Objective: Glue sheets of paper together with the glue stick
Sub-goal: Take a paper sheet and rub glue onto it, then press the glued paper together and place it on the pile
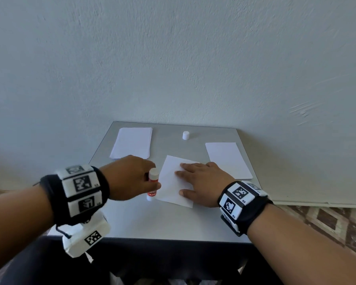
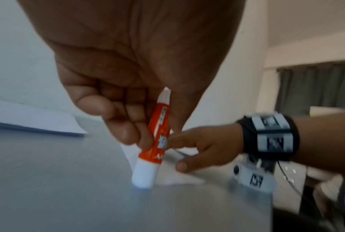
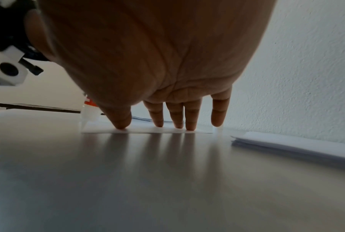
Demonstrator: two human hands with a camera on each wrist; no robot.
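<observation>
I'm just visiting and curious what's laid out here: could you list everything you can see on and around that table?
Table: one, grey, against the wall.
Glue stick: one, orange and white, at the left edge of the middle sheet, white end on the table.
Cap: one, white, standing at the far side of the table.
Middle sheet: one, white, centre of the table.
Paper stack: one, white, far left.
Right-hand paper: white, far right; count unclear.
Wall: pale, behind the table.
Wrist bands: two, black with white marker blocks.
Left hand: holds the glue stick.
Right hand: flat, fingers pressing the middle sheet.
</observation>
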